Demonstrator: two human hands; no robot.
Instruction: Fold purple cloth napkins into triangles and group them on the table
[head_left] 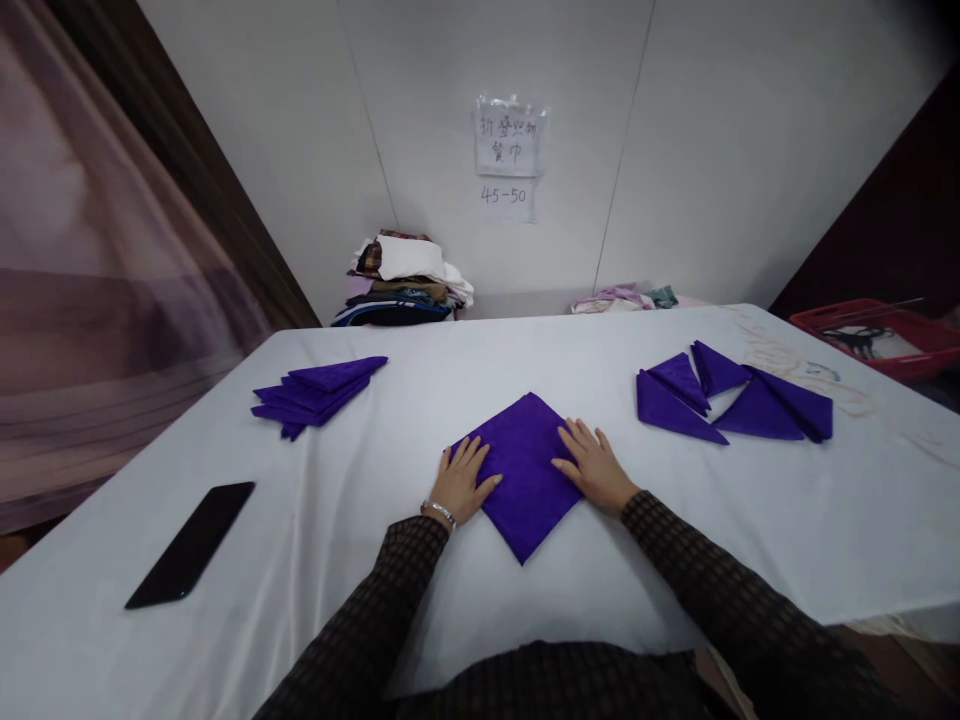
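Note:
A purple cloth napkin lies flat in a diamond shape in the middle of the table, one corner pointing toward me. My left hand rests on its left corner, palm down with the fingers spread. Across from it, my right hand lies over the right corner, fingers also stretched out. Both hands touch the cloth without gripping it. Farther left sits a fanned stack of folded purple napkins. Several more folded purple napkins are grouped on the right, standing or lying in pointed shapes.
A white tablecloth covers the table. At the left lies a black phone-like slab. Piled clothes are by the wall behind the table, under a handwritten paper sign. A red basket stands beyond the right edge.

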